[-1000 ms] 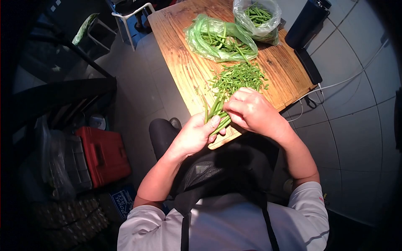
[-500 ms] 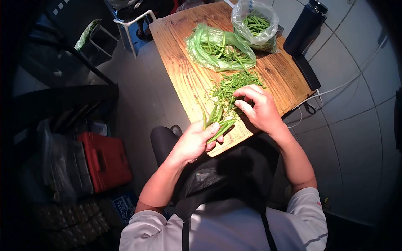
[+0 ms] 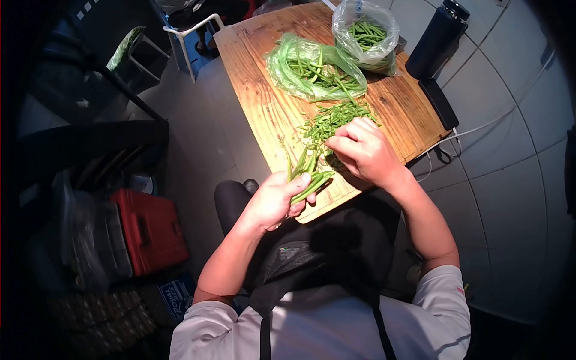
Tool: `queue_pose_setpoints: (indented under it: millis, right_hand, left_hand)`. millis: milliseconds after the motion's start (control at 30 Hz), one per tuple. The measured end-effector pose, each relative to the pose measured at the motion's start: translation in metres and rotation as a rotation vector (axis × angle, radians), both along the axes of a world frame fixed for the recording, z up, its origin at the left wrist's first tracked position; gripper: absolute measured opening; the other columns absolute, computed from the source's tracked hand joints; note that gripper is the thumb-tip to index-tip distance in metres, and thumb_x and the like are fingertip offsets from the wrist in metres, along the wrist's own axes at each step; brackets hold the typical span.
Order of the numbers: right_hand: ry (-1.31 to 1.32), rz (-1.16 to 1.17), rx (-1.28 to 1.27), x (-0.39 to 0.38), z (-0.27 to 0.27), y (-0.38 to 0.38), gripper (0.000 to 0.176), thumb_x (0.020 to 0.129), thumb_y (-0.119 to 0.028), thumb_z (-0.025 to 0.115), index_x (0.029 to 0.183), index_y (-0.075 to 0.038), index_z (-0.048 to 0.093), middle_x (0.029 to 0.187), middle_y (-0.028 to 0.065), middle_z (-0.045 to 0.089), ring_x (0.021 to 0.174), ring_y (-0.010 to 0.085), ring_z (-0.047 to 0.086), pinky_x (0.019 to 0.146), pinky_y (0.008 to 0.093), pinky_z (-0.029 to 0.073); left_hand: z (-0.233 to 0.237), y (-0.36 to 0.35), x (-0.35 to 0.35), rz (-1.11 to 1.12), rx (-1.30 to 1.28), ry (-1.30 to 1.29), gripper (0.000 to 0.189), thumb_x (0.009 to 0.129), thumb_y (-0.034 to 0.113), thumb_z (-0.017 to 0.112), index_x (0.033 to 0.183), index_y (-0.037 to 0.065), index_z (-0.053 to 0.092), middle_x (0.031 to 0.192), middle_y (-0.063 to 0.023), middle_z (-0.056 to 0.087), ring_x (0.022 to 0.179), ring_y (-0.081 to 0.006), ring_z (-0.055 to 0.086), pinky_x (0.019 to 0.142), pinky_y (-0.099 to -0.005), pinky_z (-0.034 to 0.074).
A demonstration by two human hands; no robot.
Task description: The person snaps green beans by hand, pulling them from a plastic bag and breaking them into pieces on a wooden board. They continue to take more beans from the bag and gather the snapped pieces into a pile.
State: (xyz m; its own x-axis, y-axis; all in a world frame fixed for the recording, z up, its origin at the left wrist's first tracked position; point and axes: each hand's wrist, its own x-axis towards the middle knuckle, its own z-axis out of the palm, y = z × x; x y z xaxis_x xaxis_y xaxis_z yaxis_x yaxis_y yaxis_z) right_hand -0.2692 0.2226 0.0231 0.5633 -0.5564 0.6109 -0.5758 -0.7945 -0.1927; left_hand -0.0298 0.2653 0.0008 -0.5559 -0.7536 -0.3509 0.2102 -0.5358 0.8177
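Several long green beans [image 3: 309,185] are in my left hand [image 3: 277,201], its fingers wrapped round them above the near edge of the wooden table [image 3: 252,90]. My right hand [image 3: 367,151] is over the table, thumb and fingertips pressed together beside a pile of short green bean pieces [image 3: 330,120]; what the fingertips hold, if anything, is too small to make out. Beyond the pile lies an open green plastic bag [image 3: 279,69] with long beans in it. A clear plastic bag [image 3: 384,53] of green beans stands behind it.
A dark bottle [image 3: 437,42] and a black power bank [image 3: 439,105] with a white cable [image 3: 489,124] are at the table's right edge. A red case [image 3: 150,231] sits low at the left, and a white chair [image 3: 195,29] is behind the table, near another person's foot.
My right hand has shifted slightly left, and its thumb and fingers have closed together. My left hand has moved a little left with the beans.
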Motion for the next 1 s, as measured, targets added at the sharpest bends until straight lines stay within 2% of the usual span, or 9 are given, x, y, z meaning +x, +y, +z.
queue_pose_setpoints:
  millis: [133,267,300,400,433,667,767,867,1000]
  right_hand:
    - [0.058,-0.068,0.086,-0.004,-0.016,-0.008,0.020,0.074,-0.003,0.071,0.093,-0.007,0.067,0.084,0.0076,0.059,0.081,0.0281,0.060,0.076,0.0391,0.048]
    - [-0.089,-0.023,0.053,-0.001,-0.002,-0.001,0.026,0.072,-0.004,0.072,0.097,-0.008,0.069,0.087,0.0066,0.060,0.084,0.0270,0.060,0.077,0.0382,0.049]
    - [-0.033,0.035,0.026,-0.001,0.003,-0.001,0.030,0.069,-0.005,0.072,0.099,-0.011,0.069,0.089,0.0051,0.060,0.084,0.0255,0.060,0.076,0.0368,0.048]
    - [0.155,0.125,-0.014,0.007,0.016,0.007,0.023,0.076,-0.012,0.068,0.099,-0.014,0.070,0.093,0.0030,0.061,0.086,0.0230,0.060,0.076,0.0345,0.048]
    - [0.154,0.135,-0.055,0.009,0.014,0.005,0.029,0.077,-0.014,0.069,0.106,-0.014,0.072,0.096,0.0042,0.062,0.083,0.0221,0.059,0.072,0.0348,0.047]
    - [0.225,0.130,-0.137,0.005,0.021,0.002,0.022,0.078,-0.014,0.065,0.099,-0.008,0.067,0.099,0.0053,0.062,0.088,0.0215,0.060,0.077,0.0347,0.048]
    - [0.234,0.163,-0.158,0.002,0.016,0.000,0.029,0.076,-0.015,0.068,0.104,-0.007,0.069,0.098,0.0063,0.064,0.081,0.0224,0.060,0.072,0.0347,0.049]
    - [0.145,0.178,-0.088,0.000,0.008,0.000,0.029,0.076,-0.009,0.070,0.104,-0.004,0.069,0.093,0.0073,0.066,0.079,0.0231,0.061,0.071,0.0355,0.050]
    - [-0.133,0.161,0.101,0.007,-0.008,-0.001,0.018,0.078,-0.003,0.068,0.096,-0.002,0.068,0.082,0.0102,0.065,0.076,0.0266,0.063,0.070,0.0361,0.052]
  left_hand:
    - [0.001,0.000,0.001,0.023,0.082,0.058,0.022,0.103,0.023,0.056,0.097,0.003,0.059,0.077,-0.0044,0.059,0.051,-0.0047,0.043,0.045,-0.0198,0.036]
    - [-0.001,-0.002,0.004,0.039,0.132,0.111,0.020,0.103,0.022,0.056,0.100,0.002,0.058,0.077,-0.0051,0.057,0.050,-0.0048,0.042,0.045,-0.0196,0.036]
    - [-0.001,-0.002,0.004,0.034,0.140,0.105,0.020,0.102,0.022,0.056,0.100,0.002,0.058,0.077,-0.0051,0.057,0.050,-0.0048,0.042,0.045,-0.0198,0.036]
    - [-0.001,-0.002,0.001,-0.007,0.150,0.102,0.020,0.102,0.022,0.057,0.098,0.002,0.057,0.076,-0.0052,0.057,0.050,-0.0050,0.042,0.044,-0.0201,0.036]
    - [-0.003,-0.002,0.001,-0.030,0.146,0.109,0.020,0.102,0.022,0.057,0.098,0.002,0.057,0.076,-0.0053,0.057,0.050,-0.0050,0.042,0.044,-0.0202,0.036]
    - [0.002,-0.001,0.002,0.004,0.078,0.048,0.021,0.101,0.021,0.058,0.093,0.002,0.059,0.075,-0.0057,0.059,0.048,-0.0049,0.041,0.044,-0.0204,0.036]
    - [0.001,0.000,0.003,0.001,0.070,0.034,0.020,0.101,0.021,0.058,0.094,0.002,0.059,0.075,-0.0059,0.059,0.048,-0.0048,0.041,0.044,-0.0201,0.036]
    - [0.001,0.001,0.002,0.005,0.062,0.047,0.021,0.101,0.021,0.058,0.093,0.002,0.060,0.074,-0.0056,0.060,0.047,-0.0046,0.041,0.044,-0.0200,0.036]
    - [0.003,0.002,0.002,0.001,0.046,0.046,0.024,0.101,0.023,0.058,0.090,0.002,0.060,0.074,-0.0053,0.060,0.047,-0.0043,0.041,0.044,-0.0200,0.036]
